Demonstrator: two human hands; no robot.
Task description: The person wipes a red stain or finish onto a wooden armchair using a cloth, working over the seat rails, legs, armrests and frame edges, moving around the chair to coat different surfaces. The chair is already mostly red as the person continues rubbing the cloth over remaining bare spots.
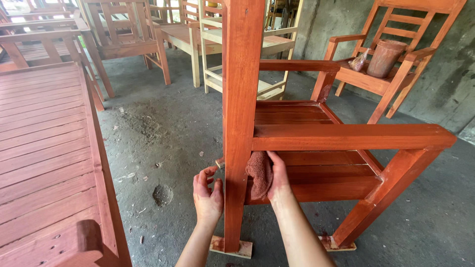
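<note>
A red-stained wooden armchair [346, 136] stands in front of me, its back post [240, 99] rising through the middle of the view. My right hand [278, 178] presses a stained reddish cloth [259, 174] against the side of that post, just under the armrest. My left hand [208, 194] hovers on the other side of the post, fingers curled and apart, stained red, holding nothing. The chair's feet rest on small wooden blocks [232, 247].
A red slatted bench or bed [44, 148] fills the left. Several stained and unstained chairs [128, 34] stand at the back. Another chair at right carries a stained bucket [385, 58] and a bag. The floor is dirty concrete [158, 138].
</note>
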